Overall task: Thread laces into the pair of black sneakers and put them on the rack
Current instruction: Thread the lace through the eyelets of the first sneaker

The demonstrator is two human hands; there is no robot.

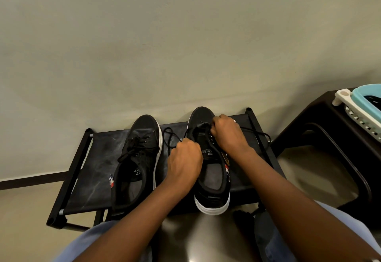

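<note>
On one rack (86,171), two sneakers (140,158), two hands (184,158).

two sneakers sit side by side on the rack (99,158): the laced sneaker (138,158) lies left of the fingers (216,126), the other sneaker (212,179) beneath them.

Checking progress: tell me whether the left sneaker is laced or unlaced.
Laced: the left sneaker shows a black lace crossing its eyelets, with no hands on it.

dark stool (338,130), teal-and-white basket (362,107) on it, pale wall (165,45)
</note>
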